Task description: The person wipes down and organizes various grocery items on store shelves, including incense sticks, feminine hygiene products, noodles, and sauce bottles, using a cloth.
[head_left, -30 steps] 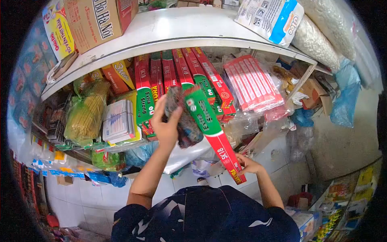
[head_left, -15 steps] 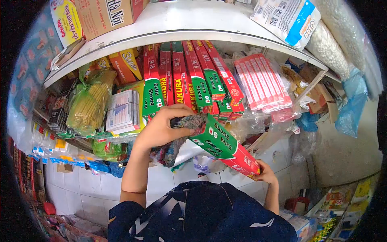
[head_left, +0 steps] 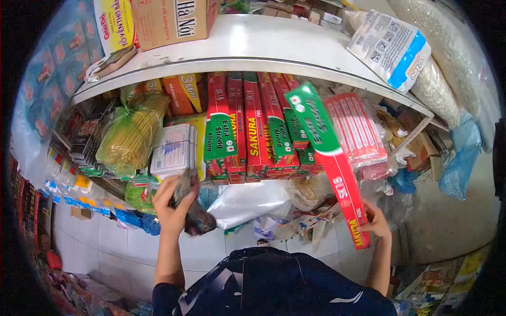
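My left hand is closed on a dark, mottled cloth, which hangs below the notebooks at the shelf's front. In my right hand is the lower end of a long red and green foil box. The box is tilted, its green end up in front of the pink-red packets. Stacked red and green foil boxes lie on the shelf between my hands. Left of them are spiral notebooks and a green bag of yellow sticks.
A white shelf top runs above the boxes, bearing a cardboard carton and a white-blue bag. Silvery plastic lies below the stack. A metal shelf post and blue plastic bag are at the right.
My hands have moved apart. The cloth has left the box's green end and gone left with my left hand. The box has swung more upright and to the right.
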Available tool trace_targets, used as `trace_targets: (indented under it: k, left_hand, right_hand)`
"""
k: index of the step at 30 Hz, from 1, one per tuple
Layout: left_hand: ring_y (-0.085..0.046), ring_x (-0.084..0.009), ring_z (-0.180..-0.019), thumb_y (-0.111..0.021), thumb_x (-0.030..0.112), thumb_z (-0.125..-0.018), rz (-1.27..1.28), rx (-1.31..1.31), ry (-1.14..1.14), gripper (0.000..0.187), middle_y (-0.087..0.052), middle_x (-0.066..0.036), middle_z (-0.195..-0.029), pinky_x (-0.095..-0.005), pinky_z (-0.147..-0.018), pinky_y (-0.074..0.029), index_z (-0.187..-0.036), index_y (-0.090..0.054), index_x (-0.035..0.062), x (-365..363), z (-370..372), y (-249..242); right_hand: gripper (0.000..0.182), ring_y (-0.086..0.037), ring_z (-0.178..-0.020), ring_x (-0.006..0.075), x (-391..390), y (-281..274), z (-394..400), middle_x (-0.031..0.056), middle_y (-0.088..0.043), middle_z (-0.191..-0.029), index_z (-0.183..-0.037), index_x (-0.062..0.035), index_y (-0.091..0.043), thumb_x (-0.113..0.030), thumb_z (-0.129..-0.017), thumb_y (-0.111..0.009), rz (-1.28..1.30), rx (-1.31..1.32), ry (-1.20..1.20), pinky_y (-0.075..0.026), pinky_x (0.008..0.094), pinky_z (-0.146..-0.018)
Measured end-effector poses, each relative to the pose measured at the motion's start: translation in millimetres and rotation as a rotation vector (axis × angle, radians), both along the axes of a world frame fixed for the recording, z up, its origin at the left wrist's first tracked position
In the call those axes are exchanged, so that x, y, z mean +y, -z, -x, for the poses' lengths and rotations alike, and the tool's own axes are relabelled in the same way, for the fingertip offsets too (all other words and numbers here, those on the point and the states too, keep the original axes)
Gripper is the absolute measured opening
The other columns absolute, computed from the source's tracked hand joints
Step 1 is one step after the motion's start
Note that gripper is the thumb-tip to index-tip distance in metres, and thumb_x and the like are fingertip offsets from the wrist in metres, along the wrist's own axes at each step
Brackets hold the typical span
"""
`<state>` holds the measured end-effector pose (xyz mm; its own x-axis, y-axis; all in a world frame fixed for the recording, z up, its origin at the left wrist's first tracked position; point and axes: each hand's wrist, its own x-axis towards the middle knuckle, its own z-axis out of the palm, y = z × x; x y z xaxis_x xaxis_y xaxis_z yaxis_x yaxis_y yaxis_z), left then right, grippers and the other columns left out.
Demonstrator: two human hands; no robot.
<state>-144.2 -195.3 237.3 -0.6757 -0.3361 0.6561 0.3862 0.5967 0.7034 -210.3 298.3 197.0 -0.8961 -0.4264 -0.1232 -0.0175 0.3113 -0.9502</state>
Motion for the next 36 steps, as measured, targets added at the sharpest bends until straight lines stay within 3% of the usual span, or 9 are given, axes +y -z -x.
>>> trace_targets:
  k: [8,17,19,21,24,27,29,31,36]
  left_hand:
    - [-0.049,-0.0175,-0.074,-0.061,0.003,-0.067,-0.589,-0.162,-0.385,0.020,-0.054,-0.009,-0.079,-0.0258,-0.070,-0.038,-0.084,-0.056,-0.0066,-27.4,-90.4,89.9]
    - [-0.054,-0.0214,-0.074,-0.062,0.002,-0.064,-0.305,-0.242,-0.519,0.020,-0.056,-0.012,-0.080,-0.0285,-0.068,-0.041,-0.082,-0.057,-0.0048,-2.1,-129.1,74.7]
    - [-0.054,-0.0219,-0.075,-0.062,0.003,-0.064,-0.306,-0.226,-0.578,0.020,-0.057,-0.012,-0.080,-0.0288,-0.069,-0.041,-0.082,-0.057,-0.0047,1.7,-138.8,74.7]
    - [-0.055,-0.0225,-0.076,-0.063,0.004,-0.064,-0.352,-0.241,-0.592,0.021,-0.057,-0.012,-0.081,-0.0294,-0.070,-0.042,-0.083,-0.058,-0.0043,7.4,-148.6,78.2]
    - [-0.055,-0.0226,-0.076,-0.063,0.006,-0.065,-0.337,-0.284,-0.664,0.021,-0.057,-0.012,-0.082,-0.0294,-0.070,-0.042,-0.084,-0.059,-0.0041,19.1,-159.7,79.6]
    - [-0.055,-0.0227,-0.076,-0.064,0.006,-0.065,-0.342,-0.259,-0.734,0.022,-0.057,-0.012,-0.082,-0.0295,-0.070,-0.042,-0.084,-0.059,-0.0040,29.6,-168.5,88.4]
    - [-0.055,-0.0239,-0.078,-0.064,0.007,-0.066,-0.397,-0.280,-0.784,0.023,-0.057,-0.012,-0.084,-0.0299,-0.072,-0.042,-0.086,-0.059,-0.0034,37.9,-171.7,88.3]
    - [-0.054,-0.0253,-0.082,-0.065,0.008,-0.067,-0.313,-0.294,-0.833,0.025,-0.057,-0.013,-0.089,-0.0309,-0.073,-0.042,-0.089,-0.059,-0.0023,44.7,-173.6,87.1]
    - [-0.053,-0.0276,-0.094,-0.065,0.009,-0.070,-0.339,-0.345,-0.872,0.029,-0.054,-0.015,-0.100,-0.0315,-0.080,-0.042,-0.098,-0.059,0.0016,56.9,-169.7,86.5]
  right_hand:
    - [0.077,-0.053,-0.098,0.0181,-102.9,-64.4,64.6,0.0105,-0.052,-0.112,-0.126,-0.0028,-0.036,0.007,-0.056,-0.066,0.169,-0.015,0.079,-0.042,0.0305,-0.084]
    - [0.059,-0.056,-0.089,0.0148,-210.7,-101.9,207.6,0.0122,-0.056,-0.105,-0.125,-0.0035,-0.039,-0.007,-0.069,-0.057,0.199,-0.157,-0.079,-0.045,0.0290,-0.080]
    - [0.056,-0.058,-0.089,0.0183,-217.3,-84.7,251.3,0.0145,-0.057,-0.104,-0.123,-0.0005,-0.040,-0.006,-0.070,-0.056,0.111,-0.088,-0.119,-0.045,0.0289,-0.080]
    - [0.052,-0.057,-0.092,0.0218,-212.5,-66.1,299.3,0.0144,-0.058,-0.104,-0.121,0.0018,-0.042,-0.007,-0.071,-0.056,-0.504,0.272,-0.153,-0.044,0.0294,-0.081]
    - [0.049,-0.057,-0.093,0.0264,-210.4,-42.1,340.5,0.0164,-0.057,-0.108,-0.118,0.0014,-0.045,-0.011,-0.073,-0.058,-0.600,0.327,-0.289,-0.043,0.0305,-0.081]
    - [0.047,-0.057,-0.089,0.0318,-227.1,-54.6,293.0,0.0218,-0.060,-0.094,-0.112,-0.0039,-0.052,-0.038,-0.079,-0.052,-0.890,0.720,-0.175,-0.042,0.0366,-0.079]
    - [0.040,-0.055,-0.088,0.0367,-256.2,-114.1,182.3,0.0215,-0.058,-0.095,-0.106,-0.0010,-0.054,-0.032,-0.080,-0.052,-0.878,0.925,-0.101,-0.041,0.0387,-0.078]
    - [0.029,-0.058,-0.082,0.0278,-243.4,-106.6,153.6,0.0130,-0.058,-0.094,-0.099,-0.0001,-0.055,-0.022,-0.079,-0.056,-0.275,0.845,-0.386,-0.044,0.0353,-0.071]
    - [0.032,-0.058,-0.085,0.0211,-258.6,-42.4,106.7,0.0112,-0.062,-0.089,-0.092,0.0023,-0.061,-0.020,-0.070,-0.066,0.058,0.066,-1.429,-0.044,0.0318,-0.076]
